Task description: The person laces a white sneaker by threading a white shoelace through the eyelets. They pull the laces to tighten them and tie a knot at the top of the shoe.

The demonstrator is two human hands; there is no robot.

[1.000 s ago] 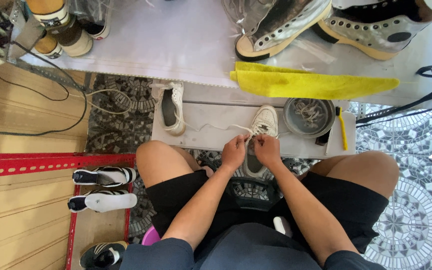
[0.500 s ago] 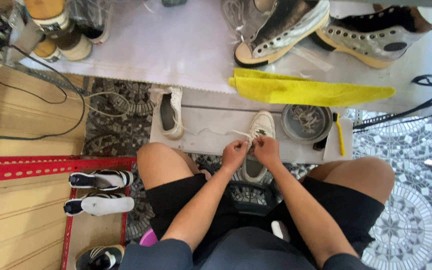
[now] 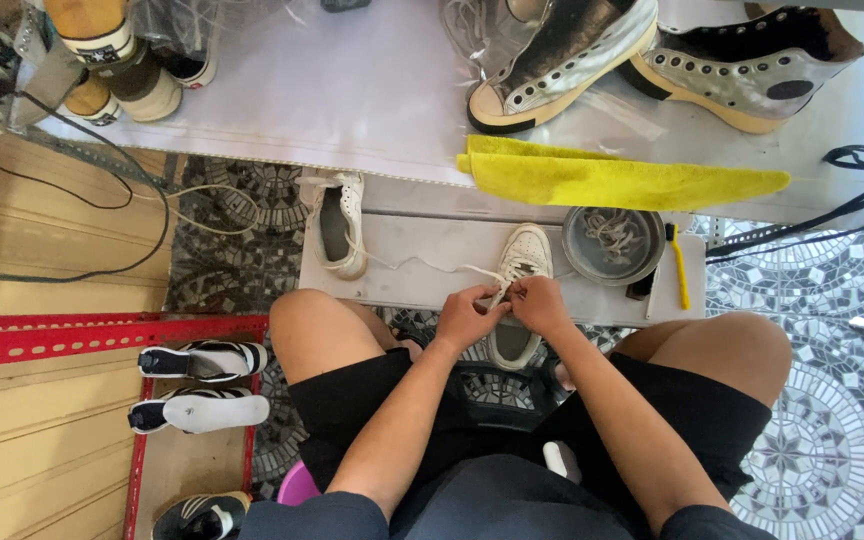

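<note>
Since a second ago both hands stay pinched together over the white sneaker on the low grey board, the left hand and right hand gripping its lace, so the lacing work continues unbroken.

White sneaker under the hands, white lace. Second white sneaker with a grey inside. Grey surface. Yellow cloth. Grey metal bowl with pale laces in it. Yellow brush. Two silver high-tops with tan soles, black inside, one with a black round patch. Black shorts. Floor: grey and white mosaic in round patterns. Red metal rack. On it, black-and-white striped shoes with white soles. Black cables. Pale white-grey tabletop. Tan wood floor.
</note>
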